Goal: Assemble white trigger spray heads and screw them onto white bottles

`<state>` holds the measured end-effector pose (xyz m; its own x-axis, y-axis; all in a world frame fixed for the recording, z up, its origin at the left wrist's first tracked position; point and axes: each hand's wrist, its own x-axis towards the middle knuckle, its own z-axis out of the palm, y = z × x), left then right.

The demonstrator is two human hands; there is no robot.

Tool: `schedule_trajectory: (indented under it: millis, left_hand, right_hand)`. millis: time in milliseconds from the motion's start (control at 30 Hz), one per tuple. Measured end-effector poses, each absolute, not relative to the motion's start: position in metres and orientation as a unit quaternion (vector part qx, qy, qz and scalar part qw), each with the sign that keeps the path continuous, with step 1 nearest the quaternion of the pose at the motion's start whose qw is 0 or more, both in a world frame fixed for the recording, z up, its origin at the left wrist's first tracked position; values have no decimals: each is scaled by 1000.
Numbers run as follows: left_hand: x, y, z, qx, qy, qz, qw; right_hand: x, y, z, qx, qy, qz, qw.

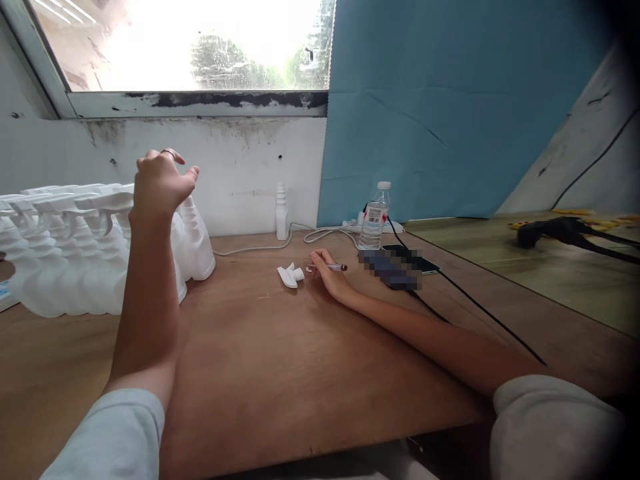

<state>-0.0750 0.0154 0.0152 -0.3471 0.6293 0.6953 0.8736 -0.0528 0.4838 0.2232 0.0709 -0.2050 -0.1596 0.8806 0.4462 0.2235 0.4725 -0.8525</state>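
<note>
My left hand (164,180) is raised above the row of white plastic bottles (95,260) at the left, its fingers bent and apart, with nothing visible in them. On the brown table (280,373), my right hand (326,270) has its fingers closed round a thin pen-like tool (336,267). Just left of those fingertips lies a small white plastic piece (290,275), shaped like a spray head, resting on the wood. Whether the tool touches it is too small to tell.
Against the wall stands a slim white bottle (281,213), with a white cable (250,251) beside it. A clear water bottle (373,220) stands behind a dark phone (425,263) and a blurred dark item (390,269). Black cables run to the right.
</note>
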Motion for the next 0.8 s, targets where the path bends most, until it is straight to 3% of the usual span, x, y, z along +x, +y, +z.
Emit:
schedule_trajectory:
  millis: [167, 367, 600, 800]
  left_hand:
    - [-75, 26, 6, -515, -737, -416, 137]
    - [-77, 27, 8, -597, -642, -464, 127]
    - [-34, -16, 20, -735, -425, -528, 16]
    - [3, -28, 17, -760, -312, -560, -104]
  right_hand:
    - [223, 72, -207, -393, -685, 340, 510]
    - [218, 56, -185, -367, -710, 359, 482]
    - [189, 37, -98, -240, -782, 270, 508]
    - [186, 12, -34, -153, -781, 330, 508]
